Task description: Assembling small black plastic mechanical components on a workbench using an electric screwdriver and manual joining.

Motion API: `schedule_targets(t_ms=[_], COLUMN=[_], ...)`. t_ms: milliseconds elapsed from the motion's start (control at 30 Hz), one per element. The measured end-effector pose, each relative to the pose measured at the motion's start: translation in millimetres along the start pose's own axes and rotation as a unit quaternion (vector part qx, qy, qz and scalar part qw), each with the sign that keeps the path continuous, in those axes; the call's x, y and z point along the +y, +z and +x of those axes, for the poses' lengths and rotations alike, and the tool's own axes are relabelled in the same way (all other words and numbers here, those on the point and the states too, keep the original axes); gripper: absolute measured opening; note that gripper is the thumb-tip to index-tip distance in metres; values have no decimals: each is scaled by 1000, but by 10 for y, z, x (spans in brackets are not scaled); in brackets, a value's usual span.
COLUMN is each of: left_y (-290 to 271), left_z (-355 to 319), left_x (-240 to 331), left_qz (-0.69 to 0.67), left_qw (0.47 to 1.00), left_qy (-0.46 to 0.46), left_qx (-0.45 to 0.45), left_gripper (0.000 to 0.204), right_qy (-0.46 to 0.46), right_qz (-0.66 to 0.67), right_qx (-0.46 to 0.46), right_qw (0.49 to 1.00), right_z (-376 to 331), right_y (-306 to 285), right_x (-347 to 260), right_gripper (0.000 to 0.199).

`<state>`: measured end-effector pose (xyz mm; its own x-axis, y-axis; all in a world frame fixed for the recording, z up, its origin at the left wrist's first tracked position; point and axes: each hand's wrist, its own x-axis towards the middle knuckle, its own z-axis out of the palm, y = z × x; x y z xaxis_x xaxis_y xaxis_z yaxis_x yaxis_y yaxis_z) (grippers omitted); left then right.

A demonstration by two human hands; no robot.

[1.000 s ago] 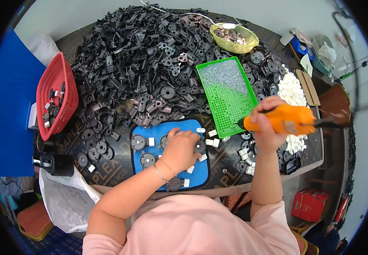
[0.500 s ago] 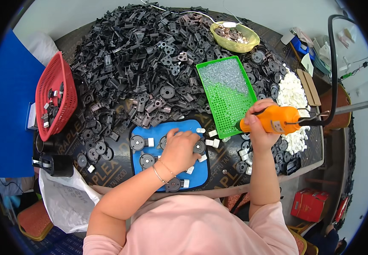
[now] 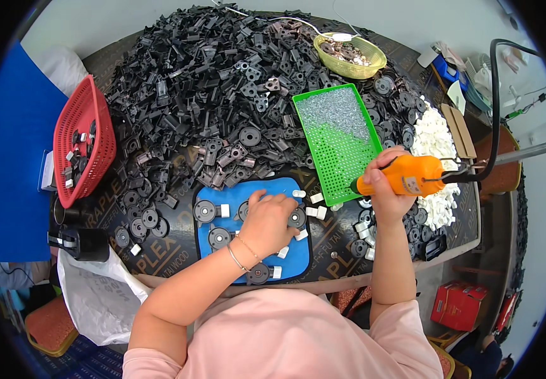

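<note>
My right hand (image 3: 386,189) is wrapped round an orange electric screwdriver (image 3: 415,177), held sideways with its dark tip over the lower right edge of a green perforated tray (image 3: 336,151). Small silvery screws (image 3: 333,112) fill the tray's far part. Over a blue mat (image 3: 232,189), my left hand (image 3: 267,221) is bent palm down. Its thumb and forefinger close about a black round plastic part (image 3: 297,218); the other fingertips are partly hidden. More such round parts (image 3: 219,237) with white blocks (image 3: 223,210) lie on the mat around the hand.
A large heap of black plastic parts (image 3: 191,95) covers the table's far side. At the left stands a red basket (image 3: 109,136), at the back a yellow basket (image 3: 330,63). White pieces (image 3: 434,158) are piled at the right, below a black cable (image 3: 495,107).
Both hands stay almost where they were. The screwdriver has barely shifted in my right hand, and the metal arm and cable behind it have swayed slightly.
</note>
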<state>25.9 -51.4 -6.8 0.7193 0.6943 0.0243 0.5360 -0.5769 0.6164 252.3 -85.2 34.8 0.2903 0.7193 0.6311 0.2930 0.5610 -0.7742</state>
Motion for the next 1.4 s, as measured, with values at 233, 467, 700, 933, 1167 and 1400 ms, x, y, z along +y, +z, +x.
schedule_targets(t_ms=[233,467,700,933,1167,1400], left_y=[16,20,87,106,73,61], left_z=[6,2,15,18,17,14], left_x=[-19,-36,-82,-94,-81,-84], left_qz=[-2,-11,13,-5,-8,-19], left_qw=[1000,1000,999,999,999,999], left_qy=[-1,16,26,26,25,21], left_qx=[-4,15,18,28,27,24], left_gripper=[45,40,34,28,30,38], right_qy=[11,-12,13,4,22,23], right_qz=[29,97,91,89,108,103], right_qx=[32,-78,-137,-145,-135,-120], right_qw=[999,992,986,985,985,987], right_z=[64,-78,-146,-131,-162,-181], right_y=[76,497,706,728,707,661], right_x=[-232,-492,-400,-404,-374,-366], right_gripper=[21,23,22,21,23,23])
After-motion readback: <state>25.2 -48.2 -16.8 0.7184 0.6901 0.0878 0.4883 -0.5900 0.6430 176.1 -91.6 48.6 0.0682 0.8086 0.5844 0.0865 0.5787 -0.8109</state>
